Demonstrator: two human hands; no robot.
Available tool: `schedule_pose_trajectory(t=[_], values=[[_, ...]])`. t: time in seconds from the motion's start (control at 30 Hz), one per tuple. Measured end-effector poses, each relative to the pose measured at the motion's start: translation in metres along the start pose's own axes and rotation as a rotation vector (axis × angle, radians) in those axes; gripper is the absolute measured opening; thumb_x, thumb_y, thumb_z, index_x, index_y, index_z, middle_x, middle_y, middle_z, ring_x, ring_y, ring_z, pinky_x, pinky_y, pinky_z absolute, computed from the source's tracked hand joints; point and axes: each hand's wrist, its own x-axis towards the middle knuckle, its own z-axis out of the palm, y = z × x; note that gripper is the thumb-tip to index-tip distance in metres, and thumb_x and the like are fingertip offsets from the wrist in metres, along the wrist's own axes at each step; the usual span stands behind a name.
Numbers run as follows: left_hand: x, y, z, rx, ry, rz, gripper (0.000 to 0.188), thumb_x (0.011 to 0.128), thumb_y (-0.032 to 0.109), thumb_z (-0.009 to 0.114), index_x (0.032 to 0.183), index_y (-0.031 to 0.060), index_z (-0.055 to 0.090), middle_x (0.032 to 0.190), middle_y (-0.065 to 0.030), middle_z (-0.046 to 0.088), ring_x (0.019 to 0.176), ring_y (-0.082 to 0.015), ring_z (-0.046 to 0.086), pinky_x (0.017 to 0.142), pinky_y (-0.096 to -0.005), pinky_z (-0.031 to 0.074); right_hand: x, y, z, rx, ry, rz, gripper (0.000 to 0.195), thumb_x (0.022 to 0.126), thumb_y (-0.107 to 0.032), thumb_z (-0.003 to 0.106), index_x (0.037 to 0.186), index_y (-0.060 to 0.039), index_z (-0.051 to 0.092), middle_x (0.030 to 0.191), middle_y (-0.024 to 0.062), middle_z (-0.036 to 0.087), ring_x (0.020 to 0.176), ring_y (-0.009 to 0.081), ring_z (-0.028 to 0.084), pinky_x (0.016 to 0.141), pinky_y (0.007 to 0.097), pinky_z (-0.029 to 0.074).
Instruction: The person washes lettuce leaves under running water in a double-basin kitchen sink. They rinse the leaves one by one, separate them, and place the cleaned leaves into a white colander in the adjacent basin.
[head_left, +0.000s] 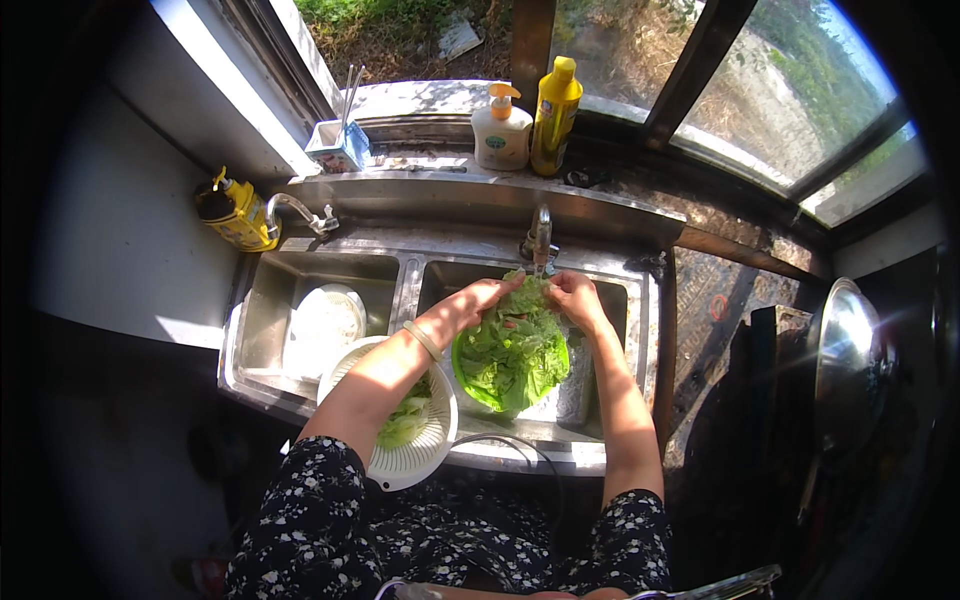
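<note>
A lettuce leaf (523, 298) is spread between my two hands just below the tap (541, 236), from which water seems to run. My left hand (487, 294) grips its left side, and my right hand (574, 295) pinches its right edge. Under the leaf, a bright green basin (466, 388) full of torn lettuce (510, 360) stands in the right sink bowl (589, 409). A white slotted colander (431, 457) holding more lettuce leaves (405, 424) rests at the front of the sink, partly hidden by my left forearm.
In the left sink bowl (262, 300) lies a white round basket (330, 319). A second tap (296, 206) and a yellow pump bottle (244, 214) stand behind it. On the sill are a soap dispenser (501, 139) and a yellow bottle (556, 120). A metal lid (851, 352) stands at right.
</note>
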Motion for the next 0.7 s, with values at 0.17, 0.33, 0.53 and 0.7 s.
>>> schedule_pose_trajectory(t=[0.17,0.33,0.53,0.7], values=[[0.005,-0.002,-0.002,-0.221,-0.163,-0.097,0.070,0.074,0.065,0.039,0.099,0.0026,0.056,0.089,-0.0082,0.061,0.078,-0.0176,0.059,0.072,-0.0322,0.048,-0.007,-0.045,0.008,-0.390,-0.075,-0.203,0.021,0.069,-0.018,0.062,0.082,-0.0016,0.059,0.069,0.0100,0.060,0.065,0.0152,0.056,0.064,0.0295,0.044],[0.005,-0.009,0.007,-0.103,-0.236,0.127,0.043,0.082,0.038,0.049,0.107,0.0035,0.052,0.098,-0.0079,0.059,0.085,-0.0170,0.058,0.078,-0.0314,0.047,-0.001,-0.035,0.022,-0.405,0.176,-0.153,0.029,0.062,-0.013,0.067,0.087,-0.0036,0.054,0.074,0.0114,0.059,0.071,0.0233,0.058,0.063,0.0317,0.046],[0.020,-0.006,0.009,-0.001,-0.087,0.157,0.030,0.087,0.023,0.045,0.109,0.0047,0.052,0.098,-0.0052,0.058,0.086,-0.0140,0.055,0.076,-0.0289,0.045,-0.022,0.063,0.019,-0.379,0.043,0.111,0.032,0.067,-0.011,0.065,0.096,-0.0030,0.054,0.088,0.0114,0.057,0.079,0.0253,0.057,0.069,0.0328,0.048],[0.034,-0.010,0.018,0.283,0.170,0.221,0.033,0.088,0.028,0.042,0.109,0.0042,0.052,0.098,-0.0048,0.057,0.085,-0.0126,0.053,0.075,-0.0264,0.042,-0.031,0.126,0.063,-0.991,0.171,-0.189,0.022,0.079,-0.020,0.042,0.089,-0.0108,0.060,0.101,0.0116,0.050,0.095,0.0294,0.046,0.076,0.0387,0.042]])
